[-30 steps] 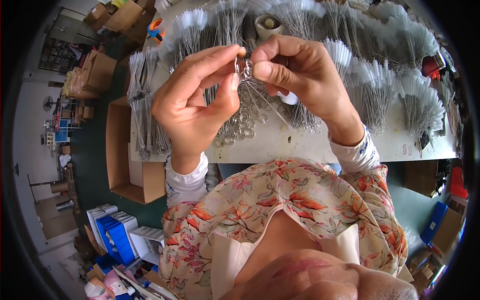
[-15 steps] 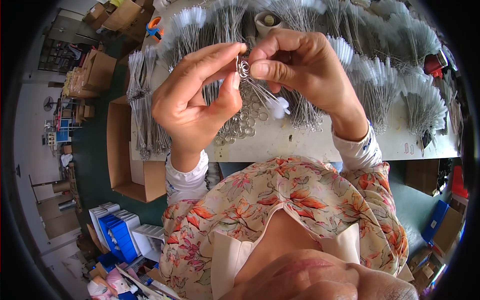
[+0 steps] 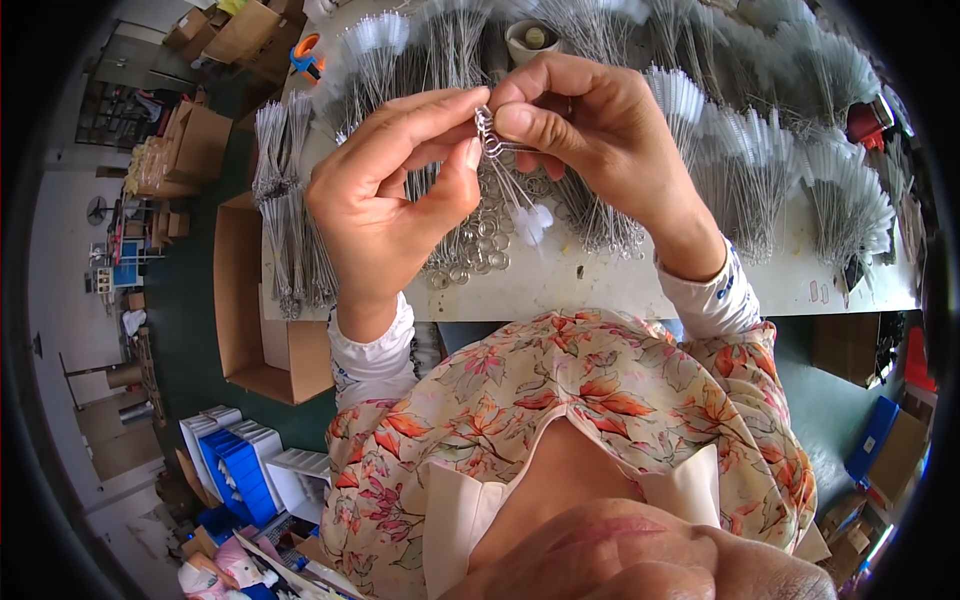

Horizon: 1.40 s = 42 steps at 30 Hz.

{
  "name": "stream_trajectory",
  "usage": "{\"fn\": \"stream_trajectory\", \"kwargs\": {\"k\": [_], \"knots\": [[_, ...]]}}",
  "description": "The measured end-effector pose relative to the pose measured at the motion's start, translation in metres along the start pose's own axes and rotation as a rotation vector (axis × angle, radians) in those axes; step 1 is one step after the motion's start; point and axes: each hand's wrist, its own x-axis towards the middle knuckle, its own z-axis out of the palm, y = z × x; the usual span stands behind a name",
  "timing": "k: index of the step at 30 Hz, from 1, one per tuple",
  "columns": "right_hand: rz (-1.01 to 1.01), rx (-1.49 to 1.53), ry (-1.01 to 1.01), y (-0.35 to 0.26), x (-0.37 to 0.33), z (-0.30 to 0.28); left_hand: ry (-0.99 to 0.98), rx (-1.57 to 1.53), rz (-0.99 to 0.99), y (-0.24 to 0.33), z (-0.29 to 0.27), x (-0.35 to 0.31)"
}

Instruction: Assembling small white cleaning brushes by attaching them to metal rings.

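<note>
While I stand near and watch, the person's left hand pinches a thin metal ring between thumb and forefinger, and the right hand grips at the ring's other side, with its thumb pressed against the forefinger. Near the front edge of the white table, to the right, small reddish marks can be seen, but they are too small for me to read. Above the table, the ring stands edge-on between the fingertips, its long side nearly upright; from it, straight wire stems slant downward and slightly to the right, ending in soft white brush heads. Below them, shiny round rings lie in a loose heap. Dense bundles of brushes, with stiff wire and pale translucent bristles, cover the farther part, and brown cardboard forms an open box at left.
</note>
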Motion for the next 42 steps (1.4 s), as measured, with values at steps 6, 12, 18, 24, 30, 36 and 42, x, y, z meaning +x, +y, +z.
{"fn": "stream_trajectory", "kwargs": {"k": [6,12,18,24,30,36,42], "knots": [[0.006,-0.079,-0.133,-0.009,0.004,-0.007,-0.015,0.006,0.074,-0.008,-0.006,0.006],[-0.033,-0.111,-0.077,-0.002,-0.001,-0.006,-0.161,0.167,0.098,-0.003,-0.016,0.017],[0.11,0.055,-0.149,0.001,0.0,-0.007,-0.177,-0.184,-0.325,-0.017,-0.019,0.014],[0.043,-0.099,-0.006,0.013,0.006,-0.008,-0.24,-0.003,-0.348,-0.011,-0.015,0.015],[0.082,0.03,-0.102,0.026,0.002,-0.004,-0.211,-0.321,-0.478,-0.027,-0.025,0.007],[0.111,0.05,-0.097,0.021,0.007,-0.005,-0.265,0.014,-0.33,-0.02,-0.024,0.011],[0.036,0.123,-0.023,0.035,0.006,0.011,0.079,-0.678,-0.388,-0.038,-0.01,0.0]]}}
